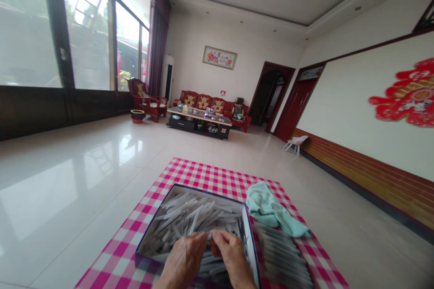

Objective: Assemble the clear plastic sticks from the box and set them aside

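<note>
Head view, as I watch from afar. My left hand (185,263) and right hand (233,258) reach palm-down over the near half of an open cardboard box (149,230) with a dark blue rim, their fingers (217,236) close together; whether they clamp anything, I cannot tell. Below and ahead of them lies a loose heap of white plastic strips (193,216), long axes crossed but mostly running diagonally, near left to far right. The closest strip end (208,236) sits between the hands, about equally near each. A thin dark rod (184,219) stands tilted among the strips. Just right of the box lies a stack of grey strips (281,253), with a crumpled teal cloth (271,210) beyond. The box rests on a pink-and-white gingham sheet (203,175) on a glossy tile floor (68,162). Far across the room, a low coffee table (200,115) stands before a red wooden sofa (203,101).
</note>
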Demonstrator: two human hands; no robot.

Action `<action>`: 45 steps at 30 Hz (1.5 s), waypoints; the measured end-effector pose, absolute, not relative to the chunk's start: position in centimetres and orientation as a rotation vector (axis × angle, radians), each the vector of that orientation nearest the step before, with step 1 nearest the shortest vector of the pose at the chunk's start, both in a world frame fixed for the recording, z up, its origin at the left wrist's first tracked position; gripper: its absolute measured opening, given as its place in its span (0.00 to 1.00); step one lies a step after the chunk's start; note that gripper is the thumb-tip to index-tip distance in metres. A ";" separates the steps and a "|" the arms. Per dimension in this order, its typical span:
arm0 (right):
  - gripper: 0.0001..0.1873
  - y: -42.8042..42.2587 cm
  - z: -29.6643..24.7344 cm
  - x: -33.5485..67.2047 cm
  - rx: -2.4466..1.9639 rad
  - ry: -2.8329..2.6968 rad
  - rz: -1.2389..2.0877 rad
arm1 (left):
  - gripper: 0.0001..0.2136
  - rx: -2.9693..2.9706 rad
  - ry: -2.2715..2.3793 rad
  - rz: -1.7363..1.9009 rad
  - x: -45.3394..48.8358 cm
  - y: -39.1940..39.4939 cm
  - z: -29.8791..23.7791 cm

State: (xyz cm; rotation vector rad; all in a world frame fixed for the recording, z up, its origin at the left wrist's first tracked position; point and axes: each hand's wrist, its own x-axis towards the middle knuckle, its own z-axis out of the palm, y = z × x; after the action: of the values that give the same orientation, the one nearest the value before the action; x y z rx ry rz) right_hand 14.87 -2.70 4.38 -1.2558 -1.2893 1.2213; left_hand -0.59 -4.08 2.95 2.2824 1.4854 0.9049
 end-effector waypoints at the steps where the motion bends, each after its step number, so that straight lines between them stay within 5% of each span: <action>1: 0.23 -2.7 4.4 14.8 -1.260 -1.295 1.213 | 0.14 2.293 1.508 0.884 -0.5 -4.1 2.8; 12: 0.23 -2.2 3.9 15.5 -1.277 -1.510 1.146 | 0.13 2.352 1.523 0.884 -0.4 -3.9 2.7; 20: 0.19 -1.8 6.8 17.0 -1.147 -2.220 0.443 | 0.15 2.321 1.509 0.909 -0.7 -3.8 3.3; 29: 0.18 -0.8 1.9 17.6 -0.903 -2.249 -0.214 | 0.16 2.356 1.432 0.812 -0.8 -3.9 3.7; 39: 0.28 -1.7 3.7 15.5 -1.456 -2.022 0.646 | 0.14 2.462 1.441 0.779 -0.6 -3.7 3.0; 45: 0.30 -1.5 3.5 15.7 -1.431 -2.000 0.636 | 0.13 2.440 1.432 0.831 -0.6 -3.8 3.4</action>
State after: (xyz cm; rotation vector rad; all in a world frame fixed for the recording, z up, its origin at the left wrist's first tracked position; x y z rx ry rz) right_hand 15.74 -1.55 3.54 -1.4312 -1.9996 0.6359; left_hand -0.62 -3.76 3.41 2.4402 1.4323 0.8306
